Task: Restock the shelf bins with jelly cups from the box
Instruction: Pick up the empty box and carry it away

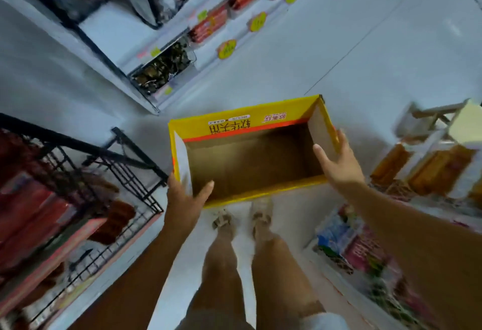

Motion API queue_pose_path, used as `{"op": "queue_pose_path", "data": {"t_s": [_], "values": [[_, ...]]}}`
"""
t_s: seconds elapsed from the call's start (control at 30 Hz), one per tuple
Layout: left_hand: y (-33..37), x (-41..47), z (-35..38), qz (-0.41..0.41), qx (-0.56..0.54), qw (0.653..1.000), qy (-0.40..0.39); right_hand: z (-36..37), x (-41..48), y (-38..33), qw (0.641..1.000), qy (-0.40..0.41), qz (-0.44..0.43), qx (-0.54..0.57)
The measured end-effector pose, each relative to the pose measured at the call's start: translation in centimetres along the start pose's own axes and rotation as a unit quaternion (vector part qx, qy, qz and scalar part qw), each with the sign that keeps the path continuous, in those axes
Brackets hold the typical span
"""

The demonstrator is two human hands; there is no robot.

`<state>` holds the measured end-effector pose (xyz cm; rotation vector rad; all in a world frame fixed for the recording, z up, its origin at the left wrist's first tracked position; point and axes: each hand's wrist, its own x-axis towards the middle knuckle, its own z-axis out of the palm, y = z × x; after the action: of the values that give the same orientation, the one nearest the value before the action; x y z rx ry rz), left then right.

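A yellow cardboard box (234, 123) with red trim and printed characters hangs open-topped above my feet. Its brown inside shows no jelly cups. My left hand (182, 196) holds the near left corner, thumb inside and fingers outside the wall. My right hand (336, 160) holds the right wall the same way, with its fingers loosely spread. On the left a black wire shelf bin (109, 173) holds reddish packets, too blurred to tell what they are.
A white shelf unit (109, 29) with sausage packs and yellow price tags runs along the far left. Shelves with orange and pink packets (427, 170) stand on the right. My legs and sandalled feet (242, 220) stand on the pale tiled aisle floor between them.
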<state>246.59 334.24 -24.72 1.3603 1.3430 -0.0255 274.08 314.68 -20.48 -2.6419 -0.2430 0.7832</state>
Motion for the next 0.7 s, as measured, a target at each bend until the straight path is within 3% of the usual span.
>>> {"op": "queue_pose_path", "data": {"t_s": [0.2,0.4,0.5,0.7], "values": [[-2.6,10.3,3.8,-0.034,-0.037,0.997,0.062,8.5,13.9,-1.9,0.996,-0.082,-0.011,0.028],[-7.7,20.2,4.7,-0.164,-0.109,0.969,0.151,20.1,25.4,-4.3,0.983,-0.183,-0.022,0.024],[-10.3,22.9,4.2,-0.171,-0.135,0.96,0.175,24.4,28.1,-6.1,0.969,-0.24,-0.051,0.028],[-13.6,25.6,3.9,-0.165,-0.141,0.958,0.188,29.9,29.5,-7.6,0.957,-0.276,-0.082,0.022]]}}
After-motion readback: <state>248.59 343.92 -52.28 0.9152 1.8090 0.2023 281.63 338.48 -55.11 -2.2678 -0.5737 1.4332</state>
